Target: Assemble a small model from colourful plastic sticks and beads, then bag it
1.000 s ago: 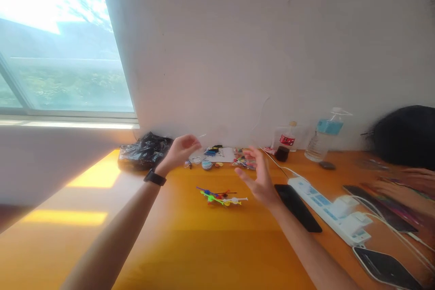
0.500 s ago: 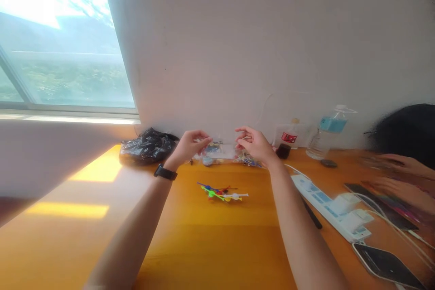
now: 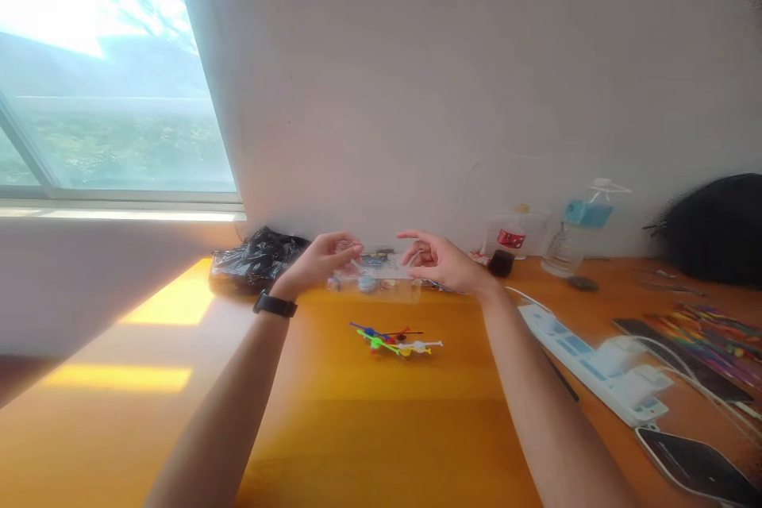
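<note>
Head view. Moved since the frame half a second ago: right hand [image 3: 440,260], its index finger now extended toward the left; left hand [image 3: 323,260], shifted slightly outward; a co-worker's hands, gone from the right edge. Newly plain: a clear plastic film [image 3: 390,291], probably a bag, its lower part showing above the desk [image 3: 363,440]. Significance, as judged: handling centres on this film, with the coloured pieces left alone.

Hands: two, apart, raised beyond the pieces. Left: thumb and fingertips together, seemingly pinched on the film; black wristband [image 3: 275,305] at the wrist. Right: thumb and index finger separated, other fingers curled; whether it grips the film cannot be told.

Coloured plastic pieces [image 3: 396,341]: one loose cluster, blue, green, red, yellow and white, lying on the desk, nearer the wearer than the hands; untouched.

Containers. Clear film: small items show through it; inside or behind, cannot tell. Black plastic bag [image 3: 259,260]: crumpled, beside the left hand; contents hidden. Cola bottle [image 3: 510,238]: red label, by the wall; a dark object or liquid at its base, unclear which. Large water bottle [image 3: 561,250]: transparent, blue label, carrying handle; fill level unclear.
</note>
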Action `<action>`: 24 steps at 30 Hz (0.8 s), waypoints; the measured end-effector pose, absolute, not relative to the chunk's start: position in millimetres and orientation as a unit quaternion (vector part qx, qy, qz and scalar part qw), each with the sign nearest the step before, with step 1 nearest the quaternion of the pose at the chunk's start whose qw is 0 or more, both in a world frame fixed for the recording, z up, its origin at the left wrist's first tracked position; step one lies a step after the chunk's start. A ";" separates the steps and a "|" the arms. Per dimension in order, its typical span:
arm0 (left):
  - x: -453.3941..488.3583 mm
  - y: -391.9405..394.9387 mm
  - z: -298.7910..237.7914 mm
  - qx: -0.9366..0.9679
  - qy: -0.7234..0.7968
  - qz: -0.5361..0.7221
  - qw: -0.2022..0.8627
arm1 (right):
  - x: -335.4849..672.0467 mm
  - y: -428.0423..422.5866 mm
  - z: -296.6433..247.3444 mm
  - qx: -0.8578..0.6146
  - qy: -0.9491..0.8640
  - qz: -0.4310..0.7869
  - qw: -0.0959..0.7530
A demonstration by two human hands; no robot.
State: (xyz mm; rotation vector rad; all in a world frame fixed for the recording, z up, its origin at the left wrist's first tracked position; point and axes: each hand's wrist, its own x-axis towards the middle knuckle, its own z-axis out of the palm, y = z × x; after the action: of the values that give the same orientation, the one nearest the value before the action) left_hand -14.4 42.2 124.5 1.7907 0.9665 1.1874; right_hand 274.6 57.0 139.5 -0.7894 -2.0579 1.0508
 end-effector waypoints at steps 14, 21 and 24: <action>-14.3 46.5 122.4 0.704 0.389 0.487 0.341 | 254.5 58.3 131.0 -0.277 -0.782 0.418 0.370; -16.0 38.3 133.0 0.749 0.432 0.498 0.063 | 250.5 57.5 128.4 -0.301 -0.778 0.414 0.366; -5.4 28.2 137.2 0.823 0.373 0.429 0.026 | 246.7 59.9 122.9 -0.308 -0.773 0.422 0.361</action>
State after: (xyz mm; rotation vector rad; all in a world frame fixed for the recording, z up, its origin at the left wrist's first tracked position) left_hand -5.4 28.2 137.2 2.5426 1.1529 1.3248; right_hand 246.7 59.9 122.9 -0.7936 -1.9907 1.0869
